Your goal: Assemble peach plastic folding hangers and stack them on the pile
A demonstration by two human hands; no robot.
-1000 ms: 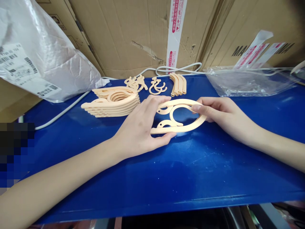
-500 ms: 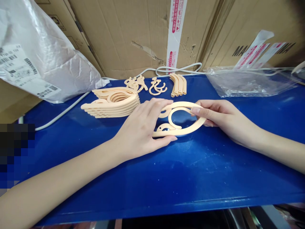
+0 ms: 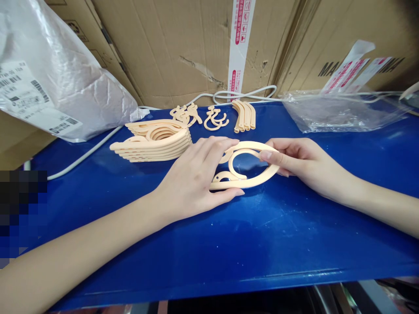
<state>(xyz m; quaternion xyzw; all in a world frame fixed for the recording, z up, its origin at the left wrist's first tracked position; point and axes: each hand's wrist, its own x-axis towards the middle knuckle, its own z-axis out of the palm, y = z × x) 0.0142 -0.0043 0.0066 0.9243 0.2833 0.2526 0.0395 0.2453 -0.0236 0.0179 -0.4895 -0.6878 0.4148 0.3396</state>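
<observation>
Between my two hands is a cream plastic folding hanger point(image 3: 258, 179), its curved arms folded close around an open hook-like loop. My left hand point(image 3: 193, 176) grips its left part, thumb along the near edge and fingers over the far edge. That end of the hanger is hidden under the palm. My right hand point(image 3: 290, 155) pinches the rounded right end, thumb on top and fingers curled beneath. Just beyond my left hand lies a neat stack of matching folding hangers point(image 3: 150, 146).
Loose cream hooks point(image 3: 216, 118), a jumble of small cream pieces point(image 3: 186, 114) and several curved arms point(image 3: 244, 115) lie behind. A clear plastic bag point(image 3: 340, 115), white cable point(image 3: 85, 152), silver mailing bag point(image 3: 81, 83) and cardboard boxes point(image 3: 183, 39) border the blue table point(image 3: 262, 248).
The hanger's right end has shifted slightly left, along with my right hand. Both grips look the same, and the stack and loose parts stay in place.
</observation>
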